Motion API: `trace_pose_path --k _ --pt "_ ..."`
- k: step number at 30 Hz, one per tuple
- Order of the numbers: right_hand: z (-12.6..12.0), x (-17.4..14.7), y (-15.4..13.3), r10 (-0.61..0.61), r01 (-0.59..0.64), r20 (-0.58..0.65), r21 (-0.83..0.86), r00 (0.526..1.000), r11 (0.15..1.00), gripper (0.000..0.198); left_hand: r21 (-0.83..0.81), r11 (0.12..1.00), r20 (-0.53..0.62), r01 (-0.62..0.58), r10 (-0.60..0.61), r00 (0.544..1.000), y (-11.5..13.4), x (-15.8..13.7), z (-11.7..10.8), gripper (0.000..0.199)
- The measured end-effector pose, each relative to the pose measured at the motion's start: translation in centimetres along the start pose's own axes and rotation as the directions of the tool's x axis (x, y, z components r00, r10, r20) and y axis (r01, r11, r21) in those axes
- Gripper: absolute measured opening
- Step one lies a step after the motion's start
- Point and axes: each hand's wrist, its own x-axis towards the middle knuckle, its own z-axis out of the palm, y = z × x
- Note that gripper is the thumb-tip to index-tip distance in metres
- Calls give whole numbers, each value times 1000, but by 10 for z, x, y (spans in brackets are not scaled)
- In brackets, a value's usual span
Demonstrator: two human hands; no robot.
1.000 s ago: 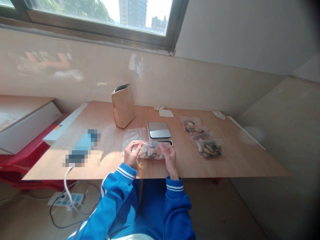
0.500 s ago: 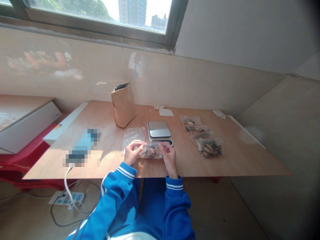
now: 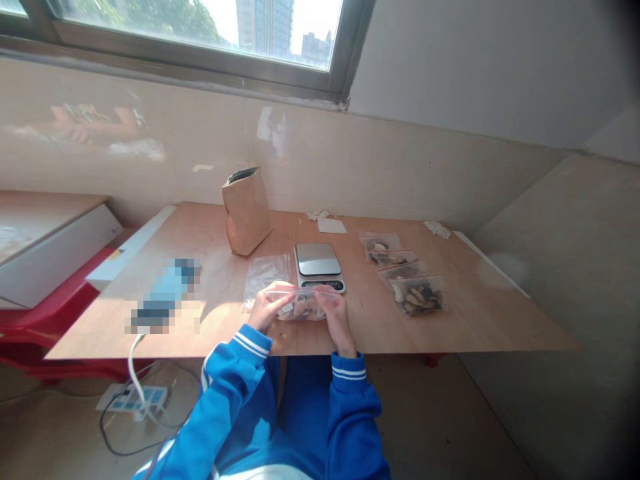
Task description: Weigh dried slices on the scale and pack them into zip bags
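Note:
Between my hands is a clear zip bag (image 3: 302, 309) with brownish, dark-edged dried pieces in it. My left hand (image 3: 269, 308) pinches the left part of its top edge. At the right part of the same edge, my right hand (image 3: 336, 313) is closed on the bag with thumb and fingers. Just behind the bag stands a kitchen scale (image 3: 318, 260) with a bare metal plate; its display is partly in view. Flat clear plastic bags (image 3: 265, 270) lie to the left of the scale, beyond my left hand.
Several filled zip bags (image 3: 419, 297) lie overlapping on the right of the table (image 3: 480, 320). An open brown paper bag (image 3: 247, 212) stands at back left. A blurred-out device (image 3: 167, 293) with a white cable (image 3: 134, 373) lies at left. Paper scraps (image 3: 331, 225) lie along the back.
My fingers have shifted slightly inward along the bag's top edge. The bag sits a little lower, and more of the scale's display shows.

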Motion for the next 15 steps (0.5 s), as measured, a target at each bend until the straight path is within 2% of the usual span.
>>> trace_pose_path --k 3,10,15 --pt "2 0 -3 -39 40 9 -69 999 997 24 34 998 -26 -46 47 999 0 1 0 22" --pt "5 1 1 -92 85 -57 -118 994 989 23 190 968 -129 -161 187 974 -2 1 0 20" --pt "2 1 3 -63 62 -4 -84 998 994 22 233 959 -60 -162 180 982 -3 1 -1 21"
